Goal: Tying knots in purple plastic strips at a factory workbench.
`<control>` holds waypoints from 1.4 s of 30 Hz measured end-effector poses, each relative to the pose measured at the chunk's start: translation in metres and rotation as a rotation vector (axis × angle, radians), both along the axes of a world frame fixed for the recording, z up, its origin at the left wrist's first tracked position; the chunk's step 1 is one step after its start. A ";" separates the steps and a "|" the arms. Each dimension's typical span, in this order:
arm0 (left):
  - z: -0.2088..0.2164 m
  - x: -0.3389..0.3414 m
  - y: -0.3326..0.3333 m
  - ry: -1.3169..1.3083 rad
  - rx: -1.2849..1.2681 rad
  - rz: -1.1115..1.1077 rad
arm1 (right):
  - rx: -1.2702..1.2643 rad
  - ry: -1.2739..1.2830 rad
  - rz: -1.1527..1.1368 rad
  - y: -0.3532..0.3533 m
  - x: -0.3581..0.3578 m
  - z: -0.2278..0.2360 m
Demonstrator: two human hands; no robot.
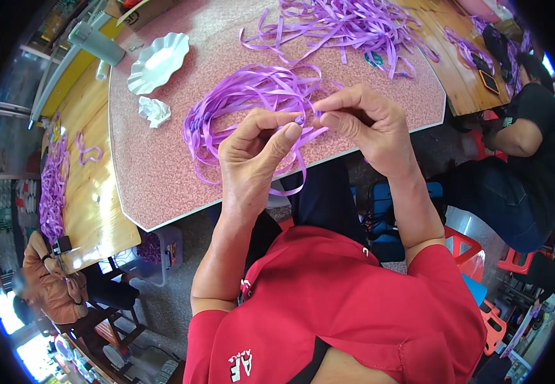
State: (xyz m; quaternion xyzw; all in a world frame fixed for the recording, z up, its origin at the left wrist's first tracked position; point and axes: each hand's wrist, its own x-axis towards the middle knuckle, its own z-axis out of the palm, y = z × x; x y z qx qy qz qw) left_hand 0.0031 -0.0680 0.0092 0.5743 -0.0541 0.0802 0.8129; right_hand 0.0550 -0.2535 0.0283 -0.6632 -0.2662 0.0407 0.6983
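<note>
Pinching purple ribbon point(300, 120) in left hand point(252, 144) and right hand point(376, 131), above near edge of table point(152, 163), beside looped bundle point(242, 95).

Head view, worn on the person, left unit of a side-by-side fisheye pair. It looks steeply downward, facing forward across the desk point(152, 160). The hands point(380, 134) appear at close range, above centre of the field; the wearer's red shirt point(348, 294) fills the near side below them. Coverage extends left and right of the hands to seated people point(543, 137), farther off.
</note>
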 end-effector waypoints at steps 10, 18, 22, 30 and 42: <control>0.003 -0.002 -0.002 -0.014 0.008 0.020 | -0.025 -0.093 0.024 0.007 -0.002 0.000; 0.002 0.000 -0.006 -0.065 0.044 0.076 | -0.125 -0.272 -0.078 0.011 -0.006 0.005; 0.002 -0.003 -0.006 -0.035 0.050 0.040 | -0.206 -0.352 -0.121 0.011 -0.007 0.005; 0.000 -0.004 -0.003 -0.113 0.029 0.013 | -0.114 -0.355 -0.036 0.009 -0.005 0.002; 0.004 -0.004 0.000 -0.085 -0.024 -0.056 | -0.077 -0.307 0.073 0.002 -0.002 0.008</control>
